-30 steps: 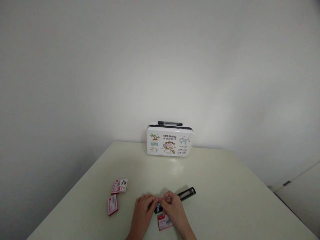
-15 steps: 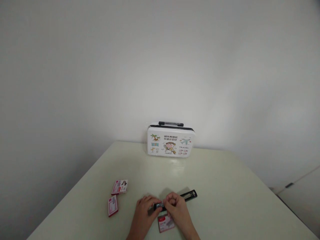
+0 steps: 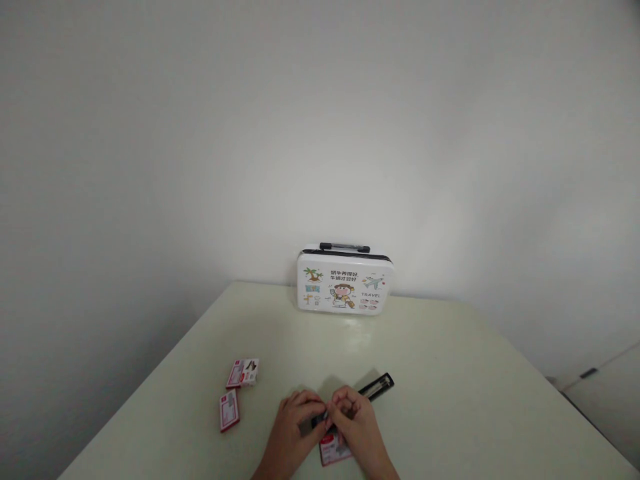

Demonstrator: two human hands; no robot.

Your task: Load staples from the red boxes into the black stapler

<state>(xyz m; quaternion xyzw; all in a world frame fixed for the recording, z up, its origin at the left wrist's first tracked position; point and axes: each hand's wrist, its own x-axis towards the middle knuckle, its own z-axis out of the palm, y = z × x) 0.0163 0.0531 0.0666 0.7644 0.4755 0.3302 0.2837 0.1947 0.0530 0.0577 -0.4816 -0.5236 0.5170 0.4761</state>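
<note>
Two staple boxes (image 3: 235, 393) are seen lying on the surface (image 3: 450, 387) at left. A black stapler (image 3: 373, 388) is pinched at the near edge by the closed fingers of the left hand (image 3: 295, 419) and right hand (image 3: 353, 417), above a third staple box (image 3: 333, 452).

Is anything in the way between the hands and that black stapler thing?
No, nothing visible. The left hand and right hand are already on the black stapler, their fingertips meeting over its near end. A small red box lies on the table just under the right hand, not between hands and stapler.
</note>
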